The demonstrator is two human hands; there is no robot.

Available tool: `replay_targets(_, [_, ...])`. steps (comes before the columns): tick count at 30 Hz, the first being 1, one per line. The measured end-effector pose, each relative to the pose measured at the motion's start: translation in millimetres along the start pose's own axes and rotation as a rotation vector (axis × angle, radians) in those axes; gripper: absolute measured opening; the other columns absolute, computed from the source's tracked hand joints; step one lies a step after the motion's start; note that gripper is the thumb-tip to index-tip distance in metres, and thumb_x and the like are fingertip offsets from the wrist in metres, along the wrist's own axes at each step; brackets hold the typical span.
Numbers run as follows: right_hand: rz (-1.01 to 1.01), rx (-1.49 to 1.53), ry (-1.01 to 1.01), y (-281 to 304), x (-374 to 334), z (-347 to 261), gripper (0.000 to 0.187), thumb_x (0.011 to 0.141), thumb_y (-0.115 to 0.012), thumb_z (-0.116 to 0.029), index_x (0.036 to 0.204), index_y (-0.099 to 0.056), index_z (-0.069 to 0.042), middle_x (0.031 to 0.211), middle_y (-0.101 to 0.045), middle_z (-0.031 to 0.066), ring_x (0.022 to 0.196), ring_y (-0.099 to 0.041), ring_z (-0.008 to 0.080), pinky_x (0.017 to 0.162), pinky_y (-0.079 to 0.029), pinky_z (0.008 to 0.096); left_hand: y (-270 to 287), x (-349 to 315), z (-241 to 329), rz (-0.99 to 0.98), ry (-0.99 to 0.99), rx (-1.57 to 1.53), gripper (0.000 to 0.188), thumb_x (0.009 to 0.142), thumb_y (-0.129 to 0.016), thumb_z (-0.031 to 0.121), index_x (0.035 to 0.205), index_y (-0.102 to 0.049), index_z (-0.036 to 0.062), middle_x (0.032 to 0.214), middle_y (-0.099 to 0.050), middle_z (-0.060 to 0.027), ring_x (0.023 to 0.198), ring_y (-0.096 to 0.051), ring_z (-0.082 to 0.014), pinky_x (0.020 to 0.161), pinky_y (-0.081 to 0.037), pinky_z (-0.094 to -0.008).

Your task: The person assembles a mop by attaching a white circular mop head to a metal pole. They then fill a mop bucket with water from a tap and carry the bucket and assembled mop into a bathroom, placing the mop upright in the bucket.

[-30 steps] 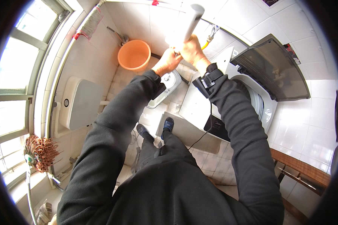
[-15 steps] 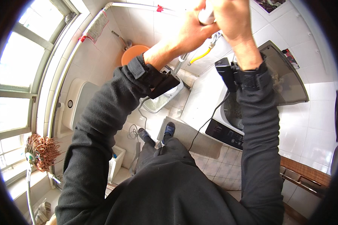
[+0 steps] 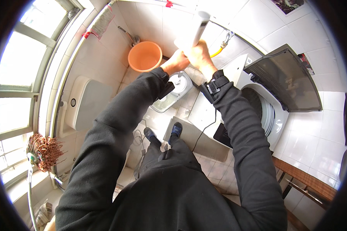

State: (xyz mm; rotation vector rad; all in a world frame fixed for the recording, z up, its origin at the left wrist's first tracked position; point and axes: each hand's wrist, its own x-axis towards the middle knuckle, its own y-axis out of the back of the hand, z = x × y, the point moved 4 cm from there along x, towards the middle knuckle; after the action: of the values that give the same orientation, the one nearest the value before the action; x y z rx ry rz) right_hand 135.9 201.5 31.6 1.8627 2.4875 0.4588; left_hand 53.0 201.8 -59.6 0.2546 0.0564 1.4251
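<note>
My right hand [image 3: 199,57] is closed around the pale handle of a mop [image 3: 198,32], whose rounded grey end rises above my fist. Just left of it and touching it, my left hand [image 3: 176,62] is closed too, lower on the same pole. Beneath my hands stands a grey-rimmed mop bucket [image 3: 157,106] with a round white spinner part [image 3: 180,82] and cloudy water in it. The pole runs down toward this spinner; the mop's head cannot be made out.
A top-loading washing machine [image 3: 281,127] with its lid [image 3: 293,82] raised stands at right, near a yellow hose [image 3: 217,52]. An orange basin [image 3: 144,57] is at the far wall. Left are a white cistern [image 3: 85,104] and a brown mop head [image 3: 45,152]. A cable [image 3: 204,129] hangs from my right wrist.
Both hands have come down and closer to me with the mop handle, the right one also leftward. The handle's end, the orange basin and more of the washing machine now show.
</note>
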Motion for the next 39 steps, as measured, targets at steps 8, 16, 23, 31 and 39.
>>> replay_targets(8, [-0.001,-0.363,0.444,45.9,14.8,-140.3,0.015,0.079,-0.069,-0.012,0.07,-0.065,0.0,0.058,-0.063,0.0073,0.054,-0.063,0.0169,0.048,-0.047,0.0302,22.7,1.4,152.9,-0.079,-0.235,-0.04,0.021,0.087,-0.065,0.015,0.098,-0.068,-0.0028,0.087,-0.071,-0.0107,0.086,-0.067,-0.0169,0.079,-0.053,-0.0324])
replay_targets(16, [0.024,0.058,0.294,41.2,6.7,-122.8,0.01,0.078,-0.067,-0.006,0.07,-0.066,-0.001,0.06,-0.065,0.0059,0.055,-0.062,0.0112,0.05,-0.047,0.0287,17.8,-0.8,153.4,-0.069,-0.198,0.037,0.023,0.085,-0.064,0.018,0.1,-0.064,0.0003,0.078,-0.067,-0.0073,0.072,-0.063,-0.014,0.068,-0.052,-0.0319])
replay_targets(23, [-0.072,0.054,0.074,8.0,-13.9,4.7,0.017,0.083,-0.071,-0.013,0.076,-0.066,0.002,0.065,-0.063,0.0015,0.063,-0.059,0.0093,0.057,-0.047,0.0291,-10.1,-8.5,4.4,-0.141,-0.111,-0.064,0.028,0.088,-0.061,0.009,0.114,-0.06,-0.0013,0.104,-0.067,-0.0153,0.1,-0.059,-0.0223,0.088,-0.049,-0.037])
replay_targets(31, [-0.177,-0.197,0.199,43.3,8.4,-96.6,0.012,0.084,-0.056,-0.005,0.083,-0.066,0.0,0.075,-0.067,0.0026,0.07,-0.064,0.0127,0.063,-0.051,0.0288,12.7,0.7,113.2,-0.139,-0.121,0.114,0.034,0.087,-0.07,0.018,0.115,-0.061,0.0009,0.1,-0.069,-0.0126,0.083,-0.067,-0.0175,0.078,-0.054,-0.0352])
replay_targets(39, [-0.027,-0.022,0.318,61.8,18.8,-196.5,0.021,0.084,-0.06,-0.011,0.064,-0.061,-0.003,0.063,-0.061,0.0033,0.06,-0.058,0.011,0.061,-0.045,0.027,27.9,1.7,215.5,-0.061,-0.27,-0.017,0.031,0.086,-0.069,0.029,0.095,-0.064,-0.0001,0.072,-0.066,-0.0075,0.068,-0.064,-0.0147,0.066,-0.052,-0.0337])
